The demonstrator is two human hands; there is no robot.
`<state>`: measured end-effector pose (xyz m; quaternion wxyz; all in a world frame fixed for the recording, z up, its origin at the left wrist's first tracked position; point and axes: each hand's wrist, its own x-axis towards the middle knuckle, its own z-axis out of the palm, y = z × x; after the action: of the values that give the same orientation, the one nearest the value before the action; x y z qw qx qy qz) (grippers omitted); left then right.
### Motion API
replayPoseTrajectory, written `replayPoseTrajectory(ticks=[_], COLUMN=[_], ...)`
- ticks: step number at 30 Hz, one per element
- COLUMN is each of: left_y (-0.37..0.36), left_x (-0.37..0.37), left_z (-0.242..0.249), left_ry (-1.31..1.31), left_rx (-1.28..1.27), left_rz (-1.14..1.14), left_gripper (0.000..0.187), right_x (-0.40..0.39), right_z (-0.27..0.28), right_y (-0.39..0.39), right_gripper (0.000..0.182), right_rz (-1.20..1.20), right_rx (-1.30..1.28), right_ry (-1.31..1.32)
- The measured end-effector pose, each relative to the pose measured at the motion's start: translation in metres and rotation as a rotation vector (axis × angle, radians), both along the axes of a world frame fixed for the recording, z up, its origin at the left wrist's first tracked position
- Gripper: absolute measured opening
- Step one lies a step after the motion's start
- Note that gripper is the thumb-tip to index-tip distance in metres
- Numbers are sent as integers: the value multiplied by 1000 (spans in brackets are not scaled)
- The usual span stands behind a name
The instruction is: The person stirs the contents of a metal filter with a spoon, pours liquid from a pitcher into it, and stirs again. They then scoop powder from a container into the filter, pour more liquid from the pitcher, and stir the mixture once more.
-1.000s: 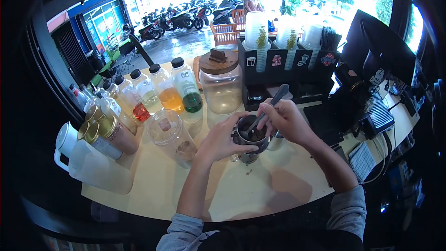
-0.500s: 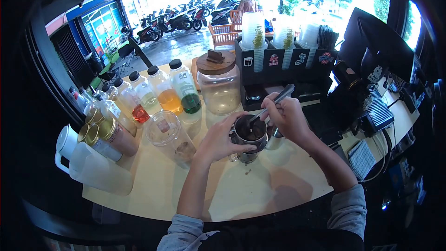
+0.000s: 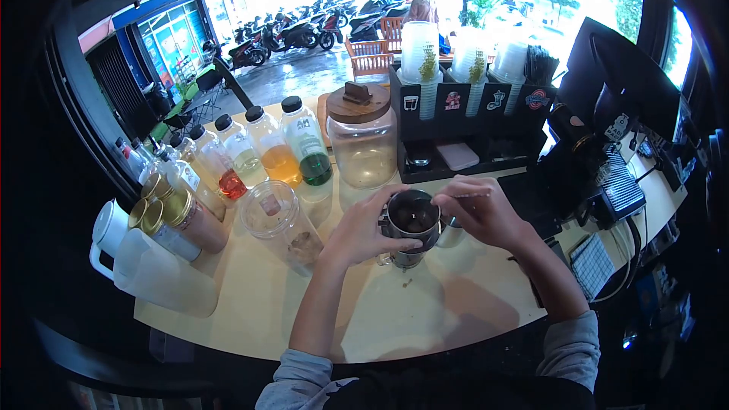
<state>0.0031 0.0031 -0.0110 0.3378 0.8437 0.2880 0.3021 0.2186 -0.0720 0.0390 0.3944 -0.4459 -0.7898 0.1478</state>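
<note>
The left hand [image 3: 363,228] covers the near side of the cup [image 3: 411,222], so its lower wall is hidden. Behind the cup, the spoon [image 3: 465,196] shows only as a thin sliver above the right hand [image 3: 486,209]; its bowl cannot be made out. The cup's dark contents are too blurred to identify. Labels on the bottles [image 3: 304,140] left of the cup are unreadable.

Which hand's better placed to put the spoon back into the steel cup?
Right, most likely. The right hand holds the spoon level beside the steel cup's rim, just off its open mouth. The left hand is wrapped around the cup's side, steadying it on the counter.
</note>
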Motion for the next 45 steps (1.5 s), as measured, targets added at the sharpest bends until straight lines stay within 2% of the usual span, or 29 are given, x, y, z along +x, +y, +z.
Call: replayPoseTrajectory(ticks=[3,8,11,13,16,19,32,34,37,45], left_y=[0,1,1,0,0,-1,0,1,1,1], left_x=[0,0,0,1,0,0,0,0,-1,-1], left_z=[-1,-1,-1,0,0,1,0,0,0,-1], left_ry=[6,8,-2,-3,-3,0,-8,-11,-5,13], left_rx=[3,-13,-58,-49,-57,-53,-36,-28,-31,-46], left_rz=[-5,-7,-2,-1,5,0,2,-2,-7,-4], left_gripper=[86,87,87,87,87,87,86,86,86,85], right_x=[-6,3,2,1,2,1,-6,-6,-3,0], right_z=[1,4,4,4,9,0,4,5,8,7], right_y=[-4,-2,0,-2,-3,0,-1,-1,1,3], right_gripper=[13,14,13,13,13,12,14,14,14,15], right_rz=[139,115,133,178,121,187,157,212,155,178], right_rx=[63,11,76,-17,40,73,44,22,52,42], right_ry=[12,-53,-65,-10,-115,-64,-71,-16,-113,-76])
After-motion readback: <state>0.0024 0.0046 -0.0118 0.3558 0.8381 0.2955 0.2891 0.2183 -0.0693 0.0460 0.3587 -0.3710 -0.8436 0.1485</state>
